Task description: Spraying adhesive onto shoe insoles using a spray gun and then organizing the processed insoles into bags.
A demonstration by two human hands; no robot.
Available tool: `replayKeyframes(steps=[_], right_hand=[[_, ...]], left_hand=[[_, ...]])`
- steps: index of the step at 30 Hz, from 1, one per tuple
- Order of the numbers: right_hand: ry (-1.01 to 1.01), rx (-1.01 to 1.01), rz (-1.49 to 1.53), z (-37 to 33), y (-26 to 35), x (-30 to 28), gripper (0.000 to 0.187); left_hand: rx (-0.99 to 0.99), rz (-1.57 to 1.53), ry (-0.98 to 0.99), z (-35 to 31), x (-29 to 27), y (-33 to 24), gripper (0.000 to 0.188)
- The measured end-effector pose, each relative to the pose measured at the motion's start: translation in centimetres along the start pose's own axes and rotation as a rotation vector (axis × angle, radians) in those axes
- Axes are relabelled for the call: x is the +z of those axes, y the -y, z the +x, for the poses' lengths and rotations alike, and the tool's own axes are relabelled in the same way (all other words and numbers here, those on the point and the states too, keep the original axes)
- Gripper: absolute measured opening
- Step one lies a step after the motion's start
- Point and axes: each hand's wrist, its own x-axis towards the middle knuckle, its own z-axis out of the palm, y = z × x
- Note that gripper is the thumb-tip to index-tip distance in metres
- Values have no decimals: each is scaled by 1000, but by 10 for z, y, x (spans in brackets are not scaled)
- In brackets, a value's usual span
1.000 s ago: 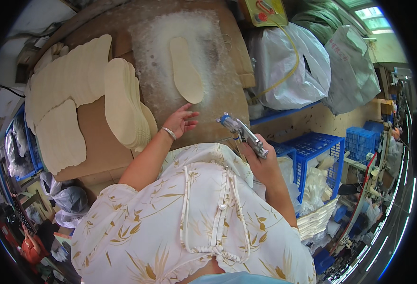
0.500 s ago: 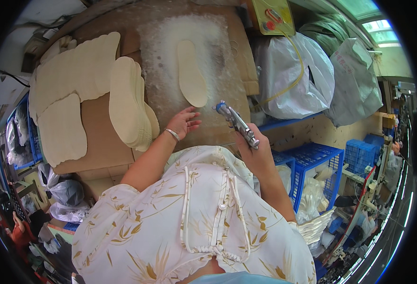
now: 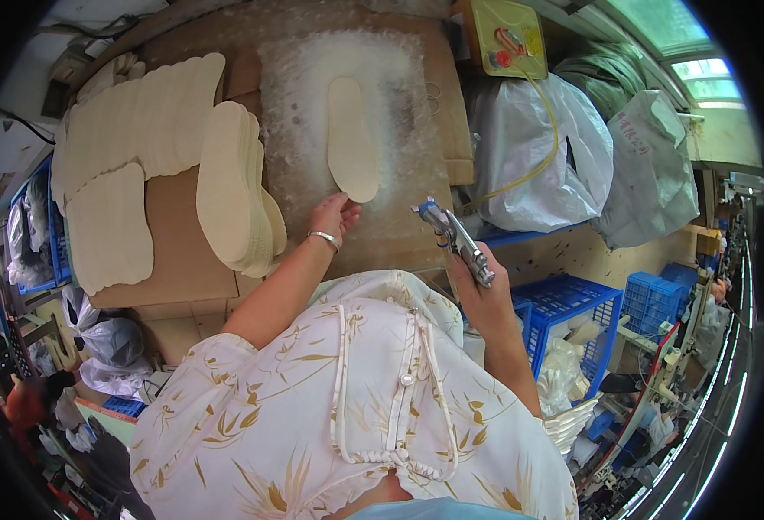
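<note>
A single cream insole point(image 3: 352, 139) lies on the white-coated patch of the board in front of me. With my left hand point(image 3: 335, 216), which wears a silver bracelet, I pinch the lower left edge of its heel. My right hand point(image 3: 482, 282) is wrapped round the handle of a metal spray gun point(image 3: 457, 232) with a blue part at its nozzle end. The gun is held right of the insole, apart from it. To the left stands a stack of similar insoles point(image 3: 228, 186).
Overlapping rows of insoles point(image 3: 165, 117) cover cardboard point(image 3: 182, 234) at the left. A yellow can point(image 3: 513, 39) with a yellow hose point(image 3: 554, 143) stands at the back right, above a white plastic sack point(image 3: 533, 160). A blue crate point(image 3: 572, 303) sits low on the right.
My left hand has gone from open beside the heel to pinching its edge. The right hand has moved the spray gun right and slightly down, away from the insole.
</note>
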Motion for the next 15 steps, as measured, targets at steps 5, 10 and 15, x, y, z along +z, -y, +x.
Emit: replayKeyframes(steps=[5, 10, 15], right_hand=[[2, -13, 177, 7, 2, -7, 23], [-16, 126, 195, 8, -5, -16, 20], [40, 161, 239, 13, 1, -10, 18]], left_hand=[[51, 5, -65, 0, 9, -11, 30], [252, 275, -224, -36, 28, -40, 23], [752, 529, -71, -101, 18, -108, 17]])
